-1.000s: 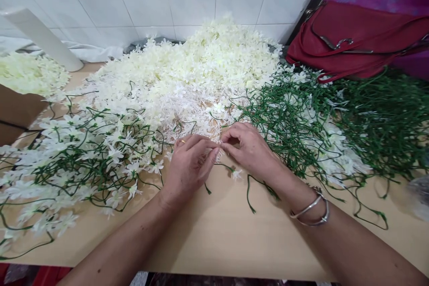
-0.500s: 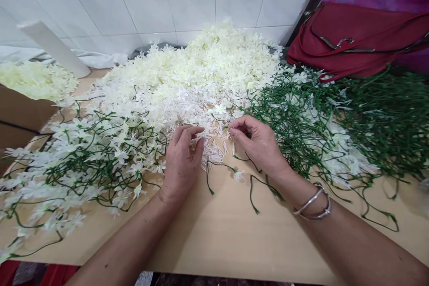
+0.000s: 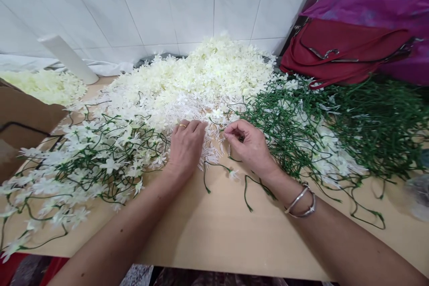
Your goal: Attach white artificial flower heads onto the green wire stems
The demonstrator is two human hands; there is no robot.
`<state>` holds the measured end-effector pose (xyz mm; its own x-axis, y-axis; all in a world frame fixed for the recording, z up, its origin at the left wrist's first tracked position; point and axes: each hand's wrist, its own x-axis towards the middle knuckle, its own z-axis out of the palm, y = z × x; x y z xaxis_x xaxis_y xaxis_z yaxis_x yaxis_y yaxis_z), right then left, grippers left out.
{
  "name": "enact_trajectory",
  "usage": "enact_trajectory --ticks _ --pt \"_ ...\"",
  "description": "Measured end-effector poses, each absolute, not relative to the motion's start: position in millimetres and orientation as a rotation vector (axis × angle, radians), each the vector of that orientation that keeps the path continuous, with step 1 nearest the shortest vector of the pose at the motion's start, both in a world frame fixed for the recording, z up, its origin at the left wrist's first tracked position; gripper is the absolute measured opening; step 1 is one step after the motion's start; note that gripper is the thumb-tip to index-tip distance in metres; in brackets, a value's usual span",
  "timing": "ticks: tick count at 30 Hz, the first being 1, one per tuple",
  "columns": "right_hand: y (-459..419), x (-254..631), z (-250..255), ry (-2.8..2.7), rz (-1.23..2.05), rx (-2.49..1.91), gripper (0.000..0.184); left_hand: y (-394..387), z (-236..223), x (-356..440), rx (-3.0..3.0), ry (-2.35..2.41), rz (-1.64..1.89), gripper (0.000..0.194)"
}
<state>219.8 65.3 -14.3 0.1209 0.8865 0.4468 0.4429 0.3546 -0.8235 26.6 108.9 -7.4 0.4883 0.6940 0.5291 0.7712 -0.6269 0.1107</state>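
Note:
My left hand [image 3: 186, 145] lies knuckles-up on the near edge of a big heap of loose white artificial flowers [image 3: 201, 80], its fingers curled into the small white plastic pieces [image 3: 214, 152]. My right hand [image 3: 248, 144], a metal bangle on its wrist, pinches a thin green stem [image 3: 231, 159] between thumb and forefinger just right of the left hand. That stem trails down over the wooden table [image 3: 221, 228] and carries one small white flower [image 3: 233, 173].
Finished vines with white flowers [image 3: 90, 156] spread at the left. Bare green stems [image 3: 351, 125] are piled at the right. A red bag [image 3: 342, 51] and purple cloth stand back right, a cardboard box [image 3: 20, 120] and a white tube [image 3: 69, 58] at left.
The hands, pinched together at first, have parted. My left hand moved up into the white pieces and turned palm down; my right hand stays pinched on the stem. The camera tilted slightly.

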Motion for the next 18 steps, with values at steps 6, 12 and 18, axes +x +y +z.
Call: enact_trajectory --ticks 6,12,18 --pt "59 215 -3 -1.406 0.51 -1.211 0.006 97 0 29 -2.652 -1.385 -1.325 0.008" --pt "55 210 7 -1.185 0.714 -1.058 0.006 87 5 32 -2.787 -1.825 -2.188 0.022" --pt "48 206 18 -1.214 0.687 -1.104 0.005 84 10 34 -2.845 -1.976 -2.456 0.025"
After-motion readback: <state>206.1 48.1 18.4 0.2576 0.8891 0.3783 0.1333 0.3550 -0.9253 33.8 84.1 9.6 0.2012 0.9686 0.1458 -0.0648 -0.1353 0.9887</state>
